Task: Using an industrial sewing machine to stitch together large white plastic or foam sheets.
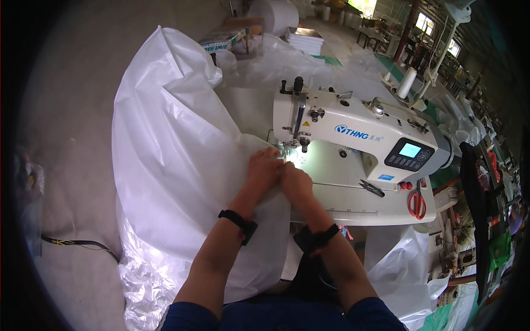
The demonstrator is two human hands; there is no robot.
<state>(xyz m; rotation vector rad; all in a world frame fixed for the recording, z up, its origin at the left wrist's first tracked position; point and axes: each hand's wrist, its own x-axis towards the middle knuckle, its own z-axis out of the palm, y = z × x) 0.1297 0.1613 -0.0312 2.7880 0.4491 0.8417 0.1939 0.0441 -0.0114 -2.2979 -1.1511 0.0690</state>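
Observation:
A large white plastic sheet [182, 160] drapes over the left side of the sewing table and hangs down toward my lap. Its right edge runs up to the needle of a white sewing machine [331, 118], whose lamp lights the spot. My left hand [265, 170] presses its bent fingers onto the sheet just left of the presser foot. Close beside it, my right hand [296, 181] pinches the sheet's edge in front of the needle. The fingertips of both hands nearly meet, and they partly hide the edge between them.
Black thread snips [372, 188] and red-handled scissors [417, 204] lie on the right of the white sewing table [353, 199]. A white thread cone [407, 84] stands behind the machine. Farther back are a stack of white sheets [305, 41] and a large roll [274, 17]. A black cable [80, 241] crosses the floor at left.

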